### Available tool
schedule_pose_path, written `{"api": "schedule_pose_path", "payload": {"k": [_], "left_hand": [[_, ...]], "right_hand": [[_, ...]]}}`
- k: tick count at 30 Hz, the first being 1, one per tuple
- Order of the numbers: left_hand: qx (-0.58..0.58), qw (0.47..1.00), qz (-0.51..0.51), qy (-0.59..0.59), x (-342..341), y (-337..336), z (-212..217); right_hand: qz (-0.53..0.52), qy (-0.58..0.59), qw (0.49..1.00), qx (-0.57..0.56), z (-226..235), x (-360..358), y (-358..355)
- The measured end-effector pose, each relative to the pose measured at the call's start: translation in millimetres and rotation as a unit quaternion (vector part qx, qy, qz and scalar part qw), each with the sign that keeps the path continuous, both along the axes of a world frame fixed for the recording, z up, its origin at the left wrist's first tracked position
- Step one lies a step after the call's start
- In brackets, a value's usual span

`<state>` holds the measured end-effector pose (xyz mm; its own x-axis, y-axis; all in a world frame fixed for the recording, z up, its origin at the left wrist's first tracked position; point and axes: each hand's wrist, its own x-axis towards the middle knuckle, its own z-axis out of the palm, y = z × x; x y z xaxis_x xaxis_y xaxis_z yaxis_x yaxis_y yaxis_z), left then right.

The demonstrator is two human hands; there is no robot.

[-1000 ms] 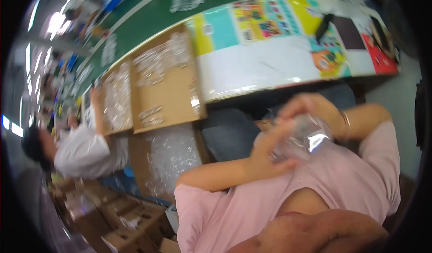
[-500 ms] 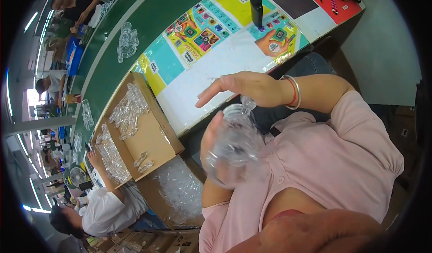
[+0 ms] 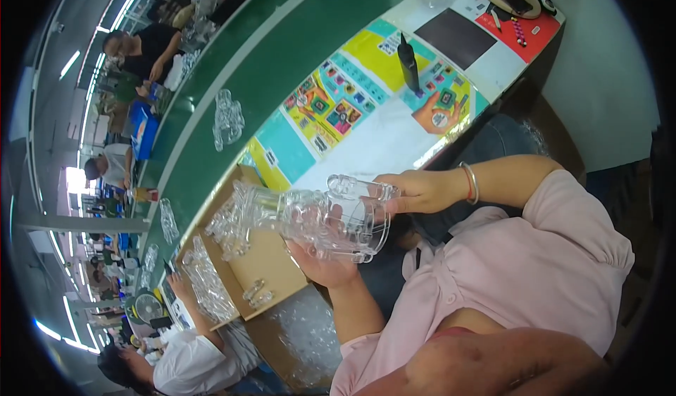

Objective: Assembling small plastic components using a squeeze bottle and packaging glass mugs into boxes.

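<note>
A clear plastic moulded tray (image 3: 317,220) lies across both my hands above my lap, next to the table edge. My left hand (image 3: 325,265) cups it from below. My right hand (image 3: 412,190), with a bracelet on its wrist, grips the tray's right end with its fingers curled over the rim. Right beyond the tray stands a cardboard box (image 3: 271,269) holding more clear plastic pieces (image 3: 208,283).
A long green table (image 3: 282,58) carries a colourful printed mat (image 3: 352,107), a black upright tool (image 3: 407,61) and clear plastic stacks (image 3: 227,118). A person in a white shirt (image 3: 190,364) reaches into the box at lower left. Other workers sit far left.
My view has swung toward the table. Both hands have lowered the clear tray from near my chest to level with the table edge, and my right hand has closed on its end.
</note>
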<state>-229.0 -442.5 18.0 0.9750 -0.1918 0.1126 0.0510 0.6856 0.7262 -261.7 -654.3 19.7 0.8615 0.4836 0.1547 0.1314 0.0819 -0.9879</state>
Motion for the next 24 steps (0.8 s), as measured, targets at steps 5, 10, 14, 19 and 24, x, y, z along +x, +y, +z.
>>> {"api": "schedule_pose_path", "payload": {"k": [5,10,14,19,24], "left_hand": [[0.048,0.998,-0.023,-0.032,18.7,-10.4,0.2],[0.316,0.944,-0.015,-0.089,47.4,5.7,-45.9],[0.632,0.695,0.011,-0.343,46.2,-45.4,-42.6],[0.704,0.569,0.058,-0.422,31.8,-65.0,-47.6],[0.715,0.553,0.071,-0.422,32.1,-68.3,-52.5]], "right_hand": [[-0.082,0.126,0.981,0.126,25.6,2.5,-7.9],[-0.161,0.102,0.96,0.207,93.2,21.3,-52.2],[-0.312,-0.115,0.933,0.137,128.8,97.5,-124.8],[-0.429,-0.049,0.901,0.043,69.4,217.8,-213.9],[-0.404,0.117,0.905,0.068,-17.4,294.5,-251.2]]}}
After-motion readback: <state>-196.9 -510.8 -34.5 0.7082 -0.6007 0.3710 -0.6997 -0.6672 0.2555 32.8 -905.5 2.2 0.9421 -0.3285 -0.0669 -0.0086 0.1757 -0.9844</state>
